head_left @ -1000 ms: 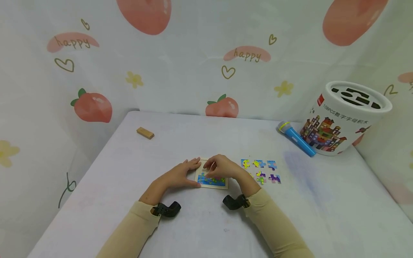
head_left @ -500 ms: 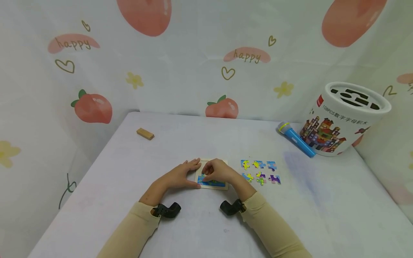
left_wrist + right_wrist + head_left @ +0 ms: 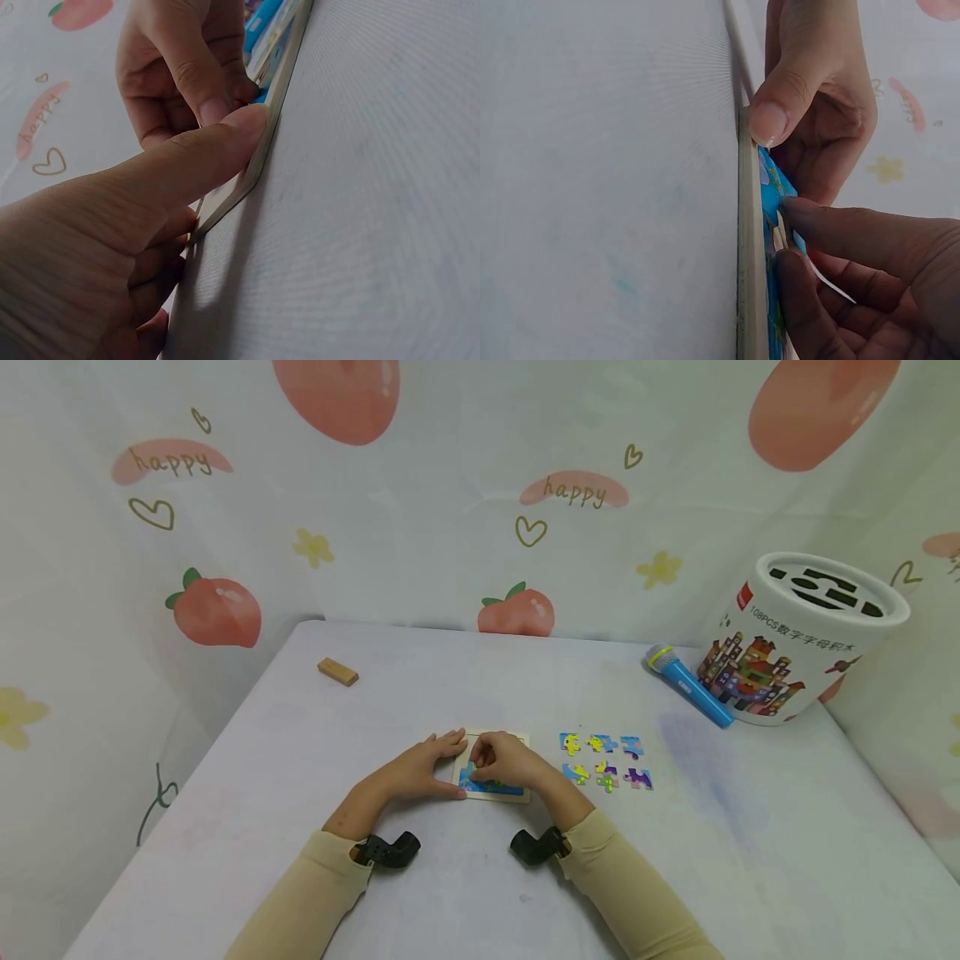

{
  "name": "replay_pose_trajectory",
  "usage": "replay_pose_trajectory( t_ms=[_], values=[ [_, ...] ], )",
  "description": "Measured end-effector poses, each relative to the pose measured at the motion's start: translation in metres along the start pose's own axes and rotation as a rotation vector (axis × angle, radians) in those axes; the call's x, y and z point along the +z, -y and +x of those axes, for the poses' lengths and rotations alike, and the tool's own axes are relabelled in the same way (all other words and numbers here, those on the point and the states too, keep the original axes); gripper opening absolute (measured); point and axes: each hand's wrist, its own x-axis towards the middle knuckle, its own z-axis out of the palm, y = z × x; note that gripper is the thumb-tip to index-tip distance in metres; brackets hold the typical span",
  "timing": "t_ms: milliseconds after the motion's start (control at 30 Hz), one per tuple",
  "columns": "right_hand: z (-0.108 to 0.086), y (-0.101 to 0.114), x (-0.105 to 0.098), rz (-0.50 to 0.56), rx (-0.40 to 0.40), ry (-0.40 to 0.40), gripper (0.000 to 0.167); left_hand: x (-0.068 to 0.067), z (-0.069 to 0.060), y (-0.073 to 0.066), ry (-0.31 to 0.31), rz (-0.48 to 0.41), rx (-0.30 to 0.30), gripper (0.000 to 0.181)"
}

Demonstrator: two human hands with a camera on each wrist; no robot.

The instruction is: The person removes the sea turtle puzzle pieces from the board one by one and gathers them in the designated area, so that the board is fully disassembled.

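Observation:
A small jigsaw puzzle board point(image 3: 498, 798) with a pale wooden rim lies on the table in front of me; blue sea-picture pieces fill its near part. My left hand point(image 3: 416, 770) holds its left side, thumb on the near corner and fingers by the far one. Over the board, my right hand point(image 3: 512, 762) pinches a blue puzzle piece point(image 3: 772, 196) between thumb and index finger, low against the board's picture. The fingers hide much of this piece. To the right lie several loose puzzle pieces point(image 3: 638, 777) in two rows, blue, yellow and purple.
At the back right stands a large white block bucket point(image 3: 780, 643) with a slotted lid. A blue toy microphone point(image 3: 693, 691) lies against it. Far left is a small wooden block point(image 3: 338, 672). A patterned cloth hangs behind the table.
My right hand has moved slightly left and toward me over the board, uncovering a loose piece in the near row. It barely shifts in the last half second. The left hand stays put.

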Motion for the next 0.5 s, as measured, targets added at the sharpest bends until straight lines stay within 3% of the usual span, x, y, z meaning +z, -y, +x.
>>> replay_pose_trajectory(
  t_ms=[367,500],
  values=[
    [-0.002,-0.001,0.0021,0.046,-0.05,-0.024,0.013,-0.0003,-0.0002,-0.0002,0.003,0.002,0.012,0.082],
    [-0.0036,-0.001,0.0016,0.109,-0.042,-0.023,0.014,-0.0004,-0.0004,0.0001,0.004,0.006,0.01,0.083]
  ],
)
